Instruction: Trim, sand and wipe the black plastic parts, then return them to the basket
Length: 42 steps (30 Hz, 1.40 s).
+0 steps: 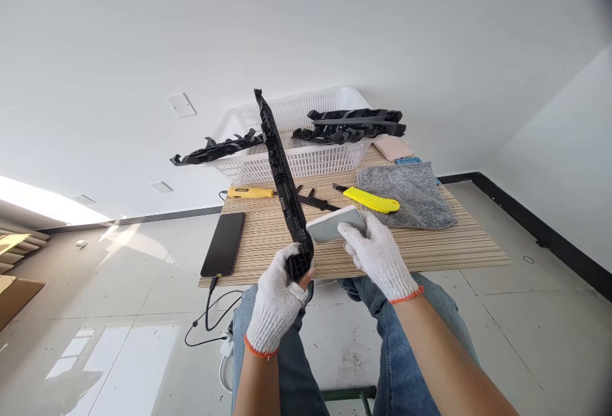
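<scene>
Risk: our left hand (277, 298) grips only the low end of the black strip (282, 174), which rises toward 12 o'clock above the surface (454, 244). Our right hand (377, 253) presses a grey block (335, 223) against it from 3 o'clock. Side pressure may lever it loose.

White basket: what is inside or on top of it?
Black plastic parts lie piled across the right rim of the white basket; another black part juts past its left side. Its floor is hidden by its wall and by the black strip in the left hand.
</scene>
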Tool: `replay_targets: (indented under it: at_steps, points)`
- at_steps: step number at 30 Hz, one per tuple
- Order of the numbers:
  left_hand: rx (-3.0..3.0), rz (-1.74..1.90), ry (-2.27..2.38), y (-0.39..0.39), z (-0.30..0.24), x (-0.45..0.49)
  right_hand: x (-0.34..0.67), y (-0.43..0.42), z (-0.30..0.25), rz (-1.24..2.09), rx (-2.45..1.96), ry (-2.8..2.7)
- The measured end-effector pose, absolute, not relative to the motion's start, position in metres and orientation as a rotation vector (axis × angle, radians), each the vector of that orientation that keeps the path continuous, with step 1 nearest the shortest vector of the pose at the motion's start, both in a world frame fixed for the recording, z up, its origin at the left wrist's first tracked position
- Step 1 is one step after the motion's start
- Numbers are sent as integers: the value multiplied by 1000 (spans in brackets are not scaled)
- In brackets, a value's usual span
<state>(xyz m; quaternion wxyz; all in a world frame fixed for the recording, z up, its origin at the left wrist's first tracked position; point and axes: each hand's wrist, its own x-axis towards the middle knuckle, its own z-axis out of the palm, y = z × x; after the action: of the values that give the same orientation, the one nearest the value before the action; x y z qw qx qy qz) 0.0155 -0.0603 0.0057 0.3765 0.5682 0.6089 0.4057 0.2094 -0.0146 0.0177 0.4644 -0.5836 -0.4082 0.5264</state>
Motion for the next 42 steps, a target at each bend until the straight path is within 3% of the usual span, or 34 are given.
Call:
replay_targets:
  at_steps: [8, 16, 26, 42]
  points:
    - [1441, 1045, 1592, -52, 10, 14, 217, -19, 10, 1255, -1283, -959]
    - [1146, 1205, 1425, -51, 0, 24, 194, -11, -13, 1512, -1144, -1225]
    - [1386, 1057, 1643, -45, 5, 30, 181, -5, -1, 1275, -1269, -1254]
    - [1496, 805, 1653, -46, 5, 25, 188, -24, 7, 1338, -1307, -1007]
